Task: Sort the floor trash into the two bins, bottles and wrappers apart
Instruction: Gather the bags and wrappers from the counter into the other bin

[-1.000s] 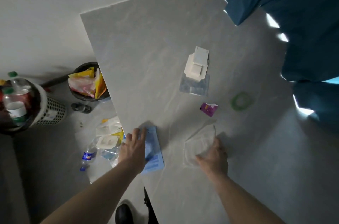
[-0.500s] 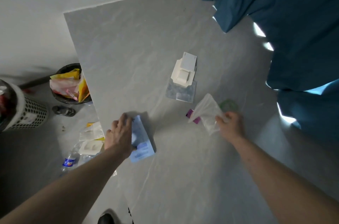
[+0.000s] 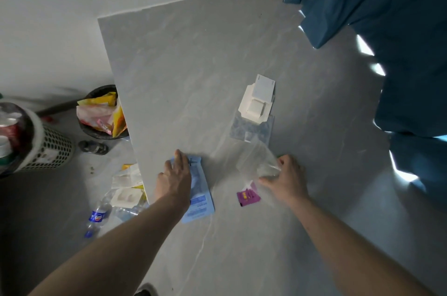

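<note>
My left hand (image 3: 175, 178) lies flat on a light blue wrapper (image 3: 199, 195) on the grey table (image 3: 188, 65), fingers spread. My right hand (image 3: 286, 178) grips a clear plastic bag (image 3: 255, 159) held just above the table. A small purple wrapper (image 3: 248, 196) lies beside that hand. A white packaging piece (image 3: 257, 102) on a bluish sachet (image 3: 251, 129) sits further back. On the floor at left, a black bin (image 3: 102, 114) holds wrappers and a white perforated basket (image 3: 47, 148) holds bottles.
On the floor by the table edge lie a blue-label plastic bottle (image 3: 98, 218), a dark small bottle (image 3: 93, 148) and several white and yellow wrappers (image 3: 127, 185). A dark blue curtain (image 3: 387, 29) hangs at the right. A white wall stands behind the table.
My right hand lifted the clear bag off the table and now holds it nearer the purple wrapper. My left hand stayed on the blue wrapper. The view shifted.
</note>
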### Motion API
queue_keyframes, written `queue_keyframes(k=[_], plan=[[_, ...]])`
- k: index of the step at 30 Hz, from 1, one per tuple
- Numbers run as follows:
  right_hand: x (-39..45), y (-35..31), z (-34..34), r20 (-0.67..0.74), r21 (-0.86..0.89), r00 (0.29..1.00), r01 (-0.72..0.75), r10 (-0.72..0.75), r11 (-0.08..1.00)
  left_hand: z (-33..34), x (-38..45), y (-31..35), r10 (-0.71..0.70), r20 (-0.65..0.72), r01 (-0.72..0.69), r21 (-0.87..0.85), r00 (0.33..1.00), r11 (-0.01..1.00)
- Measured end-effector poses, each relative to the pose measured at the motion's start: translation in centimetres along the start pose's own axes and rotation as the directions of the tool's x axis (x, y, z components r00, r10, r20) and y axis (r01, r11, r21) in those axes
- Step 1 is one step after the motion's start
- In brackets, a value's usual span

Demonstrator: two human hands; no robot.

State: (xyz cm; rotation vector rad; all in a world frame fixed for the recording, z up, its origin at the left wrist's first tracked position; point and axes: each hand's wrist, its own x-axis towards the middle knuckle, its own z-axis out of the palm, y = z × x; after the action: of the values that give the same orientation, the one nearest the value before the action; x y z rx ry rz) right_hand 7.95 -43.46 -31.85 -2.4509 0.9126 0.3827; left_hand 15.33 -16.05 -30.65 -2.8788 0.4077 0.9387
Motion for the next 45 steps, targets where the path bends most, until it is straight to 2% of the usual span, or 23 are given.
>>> queue_keyframes(k=[3, 7, 9, 10, 12, 14, 16, 19, 22, 24, 26, 28, 31, 34, 37, 39, 41, 43, 45], plan=[[-0.6, -0.1, 1.2, 0.034, 0.122, 0.996, -0.086, 0.083, 0.989, -0.1, 0.1, 0.1, -0.022, 0.019, 0.022, -0.012, 1.000, 1.000], [-1.5, 0.4, 1.3, 0.019, 0.188, 0.995, -0.098, 0.097, 0.977, -0.8, -0.2, 0.4, -0.002, 0.018, 0.002, 0.023, 1.000, 1.000], [-2.9, 0.5, 1.3, -0.016, 0.264, 0.998, -0.055, 0.062, 0.963, -1.2, -0.3, 0.6, 0.005, 0.010, -0.006, 0.034, 1.000, 0.999], [-3.7, 0.6, 1.5, -0.029, 0.279, 1.000, 0.010, -0.002, 0.960, -1.3, -0.3, 0.6, 0.009, 0.006, -0.009, 0.040, 1.000, 0.999], [-5.4, 0.6, 2.3, -0.004, 0.243, 0.985, 0.170, -0.174, 0.955, -1.5, -0.4, 0.7, 0.003, 0.011, -0.003, 0.036, 1.000, 0.999], [-6.4, 0.5, 3.3, 0.097, 0.168, 0.953, 0.268, -0.287, 0.949, -1.3, -0.2, 0.6, -0.014, 0.009, 0.014, 0.008, 1.000, 1.000], [-6.4, 0.2, 3.9, 0.164, 0.086, 0.941, 0.287, -0.298, 0.954, -1.1, -0.2, 0.6, -0.012, 0.011, 0.012, -0.006, 1.000, 1.000], [-5.3, -0.6, 4.5, 0.144, 0.034, 0.954, 0.262, -0.264, 0.965, -1.0, 0.0, 0.4, 0.028, 0.000, -0.028, 0.040, 1.000, 0.999], [-3.7, -1.2, 4.5, 0.237, -0.165, 0.939, 0.293, -0.250, 0.942, -1.1, 0.0, 0.3, 0.030, 0.007, -0.030, 0.031, 1.000, 0.999], [-2.5, -1.6, 3.7, 0.190, -0.175, 0.944, 0.304, -0.271, 0.936, -1.2, -0.2, 0.4, 0.024, 0.020, -0.024, 0.013, 1.000, 1.000], [-0.3, -3.1, 1.9, 0.057, -0.053, 0.972, 0.231, -0.228, 0.972, -1.2, -0.1, 0.3, 0.008, 0.021, -0.008, -0.016, 1.000, 1.000], [2.9, -5.3, -0.4, -0.074, 0.110, 0.993, 0.105, -0.097, 0.988, -1.3, 0.0, 0.3, 0.015, 0.010, -0.015, -0.017, 1.000, 1.000], [7.8, -8.7, -3.1, -0.191, 0.290, 0.979, -0.009, 0.067, 0.957, -1.2, 0.1, 0.5, -0.005, 0.011, 0.006, -0.030, 1.000, 1.000], [11.8, -10.4, -2.7, -0.124, 0.357, 0.962, -0.187, 0.245, 0.915, -1.0, 0.3, 0.5, -0.042, 0.012, 0.043, -0.072, 0.999, 0.996], [13.8, -10.4, -0.7, -0.080, 0.323, 0.933, -0.310, 0.352, 0.894, -0.8, 0.6, 0.2, -0.008, -0.011, 0.007, -0.061, 1.000, 0.998], [13.7, -10.4, -0.1, -0.090, 0.259, 0.922, -0.343, 0.376, 0.903, -1.1, 0.4, 0.1, 0.003, 0.002, -0.003, -0.075, 1.000, 0.997], [12.7, -10.7, -0.2, -0.033, 0.203, 0.913, -0.393, 0.407, 0.897, -1.3, 0.1, 0.0, -0.005, 0.021, 0.007, -0.099, 1.000, 0.995], [11.5, -10.8, -0.3, 0.009, 0.213, 0.908, -0.411, 0.419, 0.886, -0.9, 0.2, -0.2, -0.012, 0.024, 0.015, -0.124, 1.000, 0.992], [10.7, -10.0, 0.6, 0.029, 0.141, 0.920, -0.390, 0.390, 0.910, -0.3, 0.6, -0.3, 0.007, 0.006, -0.006, -0.109, 1.000, 0.994]])
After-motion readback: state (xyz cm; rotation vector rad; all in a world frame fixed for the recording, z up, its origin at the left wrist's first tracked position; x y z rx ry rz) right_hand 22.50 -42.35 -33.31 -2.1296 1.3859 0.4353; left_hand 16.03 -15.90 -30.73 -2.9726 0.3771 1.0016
